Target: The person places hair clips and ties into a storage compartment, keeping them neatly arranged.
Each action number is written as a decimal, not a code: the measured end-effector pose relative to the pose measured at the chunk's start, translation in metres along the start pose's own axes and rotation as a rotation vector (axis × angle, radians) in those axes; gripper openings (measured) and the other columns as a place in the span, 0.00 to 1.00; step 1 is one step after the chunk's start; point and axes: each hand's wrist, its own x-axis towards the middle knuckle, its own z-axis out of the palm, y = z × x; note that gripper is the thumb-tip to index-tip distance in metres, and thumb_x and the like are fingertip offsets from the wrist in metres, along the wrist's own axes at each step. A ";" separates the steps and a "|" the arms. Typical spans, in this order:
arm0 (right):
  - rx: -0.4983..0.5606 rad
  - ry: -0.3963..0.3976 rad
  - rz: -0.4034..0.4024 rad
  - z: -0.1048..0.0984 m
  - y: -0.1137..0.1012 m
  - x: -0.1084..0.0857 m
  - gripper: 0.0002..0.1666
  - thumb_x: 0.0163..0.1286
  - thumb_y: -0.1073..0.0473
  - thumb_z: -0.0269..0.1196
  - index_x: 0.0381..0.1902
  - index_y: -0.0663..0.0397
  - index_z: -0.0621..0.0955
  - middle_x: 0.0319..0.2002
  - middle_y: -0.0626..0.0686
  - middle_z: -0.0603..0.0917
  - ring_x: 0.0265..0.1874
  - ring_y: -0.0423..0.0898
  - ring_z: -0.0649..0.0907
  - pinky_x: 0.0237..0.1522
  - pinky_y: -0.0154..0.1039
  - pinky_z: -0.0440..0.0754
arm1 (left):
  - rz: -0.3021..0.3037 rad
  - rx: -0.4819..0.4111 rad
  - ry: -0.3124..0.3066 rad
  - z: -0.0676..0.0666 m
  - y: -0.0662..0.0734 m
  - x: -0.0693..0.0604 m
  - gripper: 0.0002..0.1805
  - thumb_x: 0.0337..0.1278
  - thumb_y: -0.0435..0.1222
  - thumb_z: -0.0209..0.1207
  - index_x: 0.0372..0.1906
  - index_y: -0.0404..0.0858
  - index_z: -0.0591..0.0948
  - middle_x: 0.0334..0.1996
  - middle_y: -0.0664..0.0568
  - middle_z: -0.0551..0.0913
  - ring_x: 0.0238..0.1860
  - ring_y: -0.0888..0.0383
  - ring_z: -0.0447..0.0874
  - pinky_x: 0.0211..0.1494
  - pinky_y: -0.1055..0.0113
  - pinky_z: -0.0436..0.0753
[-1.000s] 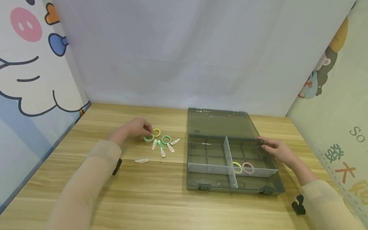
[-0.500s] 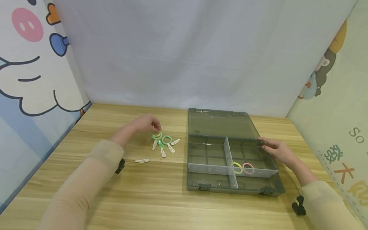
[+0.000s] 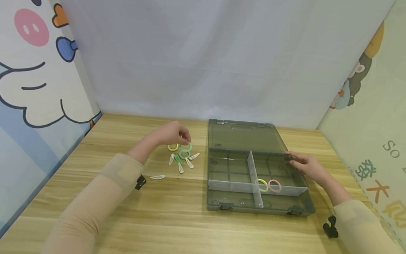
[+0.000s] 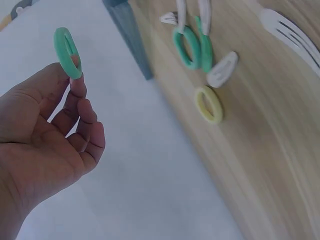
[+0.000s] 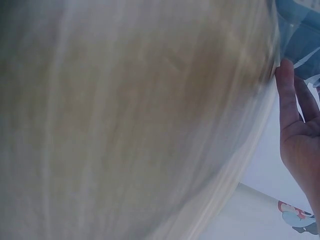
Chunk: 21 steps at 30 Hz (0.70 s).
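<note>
My left hand [image 3: 174, 133] pinches a mint-green hair tie [image 4: 66, 52] between thumb and fingertips, raised above the table. Below it lie another green hair tie [image 3: 184, 154], a pale yellow hair tie [image 3: 173, 148], a green snap hair clip [image 3: 178, 159] and several white snap hair clips [image 3: 189, 163]. One white clip [image 3: 157, 177] lies apart, nearer the front. My right hand [image 3: 309, 167] touches the right side of a grey see-through divided box [image 3: 260, 210], fingers fairly straight. Inside the box, a yellow hair tie [image 3: 262, 185] and a pink hair tie [image 3: 274, 186] lean by the lengthwise divider.
The box's lid [image 3: 244, 135] lies folded back toward the rear curtain [image 3: 203, 63]. Clear dividers [image 3: 252, 169] split the box into compartments. Wooden tabletop [image 3: 165, 218] extends in front of the box and between it and the clips. Printed side panels stand left and right.
My left hand has moved right with the green hair tie, passing over the yellow one and now above the other green tie. My right hand has stayed at the box's side.
</note>
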 end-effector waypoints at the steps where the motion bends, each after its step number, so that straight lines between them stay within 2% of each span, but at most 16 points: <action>1: -0.002 0.001 -0.001 0.000 0.000 0.000 0.31 0.74 0.49 0.51 0.70 0.53 0.64 0.65 0.69 0.65 0.58 0.66 0.73 0.43 0.55 0.81 | 0.003 0.000 -0.001 -0.001 0.005 0.000 0.04 0.55 0.35 0.62 0.34 0.39 0.84 0.28 0.53 0.81 0.31 0.58 0.75 0.35 0.67 0.75; 7: -0.007 0.007 -0.009 0.001 -0.001 0.000 0.31 0.74 0.48 0.51 0.69 0.55 0.64 0.65 0.70 0.65 0.57 0.66 0.73 0.42 0.53 0.81 | 0.040 -0.034 0.005 -0.007 0.028 0.004 0.05 0.57 0.35 0.62 0.35 0.39 0.84 0.30 0.52 0.83 0.33 0.58 0.77 0.38 0.66 0.76; 11: 0.000 0.003 -0.016 0.001 -0.002 -0.001 0.31 0.74 0.49 0.51 0.69 0.56 0.64 0.65 0.69 0.64 0.57 0.66 0.73 0.42 0.53 0.81 | 0.076 -0.052 0.009 -0.011 0.044 0.008 0.04 0.57 0.36 0.62 0.35 0.41 0.85 0.29 0.53 0.82 0.32 0.58 0.76 0.37 0.66 0.75; 17: 0.019 0.003 -0.012 0.001 -0.001 0.000 0.30 0.74 0.50 0.51 0.69 0.56 0.64 0.66 0.68 0.65 0.57 0.63 0.73 0.37 0.40 0.79 | 0.142 -0.086 -0.011 -0.013 0.072 0.018 0.03 0.56 0.38 0.64 0.34 0.43 0.85 0.28 0.55 0.83 0.32 0.57 0.77 0.36 0.68 0.76; 21: 0.015 0.002 -0.015 0.001 -0.002 -0.001 0.31 0.74 0.49 0.51 0.69 0.56 0.64 0.65 0.68 0.65 0.58 0.64 0.73 0.37 0.38 0.78 | 0.188 -0.103 -0.017 -0.012 0.090 0.026 0.04 0.55 0.37 0.65 0.34 0.42 0.86 0.29 0.54 0.84 0.31 0.60 0.77 0.36 0.69 0.76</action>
